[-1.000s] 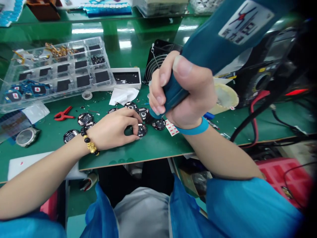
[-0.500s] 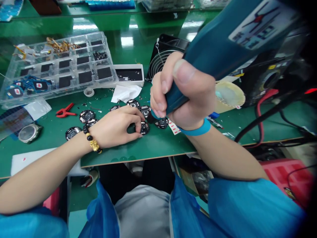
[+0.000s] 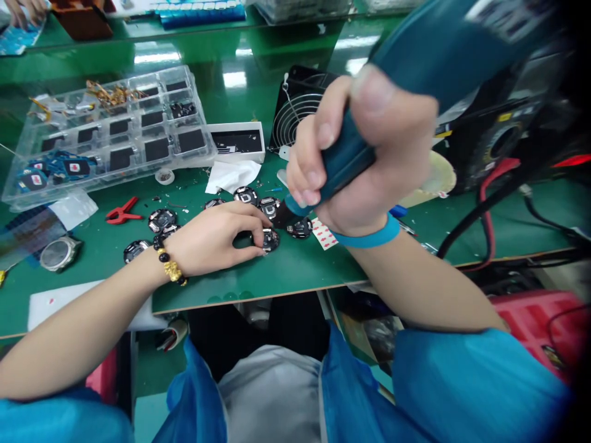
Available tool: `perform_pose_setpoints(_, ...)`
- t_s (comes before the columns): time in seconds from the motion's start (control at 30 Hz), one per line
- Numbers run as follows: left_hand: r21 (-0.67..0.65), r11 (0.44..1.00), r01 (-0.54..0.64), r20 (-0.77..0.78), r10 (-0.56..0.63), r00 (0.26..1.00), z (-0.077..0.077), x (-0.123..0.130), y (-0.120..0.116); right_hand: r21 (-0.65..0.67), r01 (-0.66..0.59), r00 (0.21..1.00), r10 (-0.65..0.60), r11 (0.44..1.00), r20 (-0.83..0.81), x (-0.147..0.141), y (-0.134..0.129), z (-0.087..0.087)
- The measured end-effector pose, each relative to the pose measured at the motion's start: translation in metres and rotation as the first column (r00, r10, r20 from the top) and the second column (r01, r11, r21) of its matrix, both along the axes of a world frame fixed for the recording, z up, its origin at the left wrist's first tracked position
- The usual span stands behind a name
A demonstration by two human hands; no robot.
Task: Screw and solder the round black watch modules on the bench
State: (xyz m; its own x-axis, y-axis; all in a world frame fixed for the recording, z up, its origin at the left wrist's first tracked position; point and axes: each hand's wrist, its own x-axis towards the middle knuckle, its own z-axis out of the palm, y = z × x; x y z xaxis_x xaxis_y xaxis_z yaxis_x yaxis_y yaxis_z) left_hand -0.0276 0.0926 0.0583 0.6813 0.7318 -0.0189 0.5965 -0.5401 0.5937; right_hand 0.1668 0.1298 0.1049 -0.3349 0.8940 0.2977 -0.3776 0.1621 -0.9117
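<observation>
My left hand [image 3: 215, 237], with a beaded bracelet, rests on the green bench. Its thumb and fingers pinch a round black watch module [image 3: 271, 240] by the edge. In a closed grip, my right hand [image 3: 373, 147] holds a thick teal electric screwdriver [image 3: 434, 46], tilted with its dark nose down beside that module. Whether the bit touches it I cannot tell. Another module [image 3: 299, 227] lies just right of the nose, and several more, such as one module [image 3: 161, 219], lie around my left hand.
A clear compartment box [image 3: 133, 132] stands at back left, beside a white tray [image 3: 264, 141] and a fan [image 3: 298, 117]. Red pliers-like clamp [image 3: 124, 211] and a watch case [image 3: 60, 252] lie left. Cables [image 3: 489, 215] run at right. Another person's hand [image 3: 25, 12] shows at top left.
My right hand and the screwdriver have shifted slightly right and up in view, and the dark nose shows more. My left hand stays on the module. Another person's hand has appeared at top left.
</observation>
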Motion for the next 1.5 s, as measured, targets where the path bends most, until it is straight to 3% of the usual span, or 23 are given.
perform_pose_setpoints(0.17,0.011,0.999,-0.037,0.017,0.037,0.999,-0.002,0.001,0.000,-0.060,0.019,0.999,-0.021,0.998,-0.038,0.002,0.003,0.010)
perform_pose_setpoints(0.5,0.021,0.984,-0.175,0.112,0.171,0.979,-0.004,0.004,-0.001,-0.090,0.071,0.994,-0.078,0.993,-0.076,-0.005,0.006,0.001)
perform_pose_setpoints(0.73,-0.021,0.990,-0.139,0.063,0.140,0.988,-0.004,0.005,-0.001,0.037,0.064,0.996,-0.062,0.997,-0.057,-0.001,0.010,-0.006)
perform_pose_setpoints(1.2,-0.039,0.992,-0.123,0.048,0.124,0.991,-0.003,0.006,-0.002,-0.021,0.049,0.999,-0.050,0.999,-0.019,-0.004,0.004,-0.012)
perform_pose_setpoints(1.5,-0.026,0.993,-0.113,0.033,0.114,0.993,-0.002,0.005,-0.002,0.028,0.006,1.000,-0.006,1.000,0.016,-0.002,0.002,-0.012)
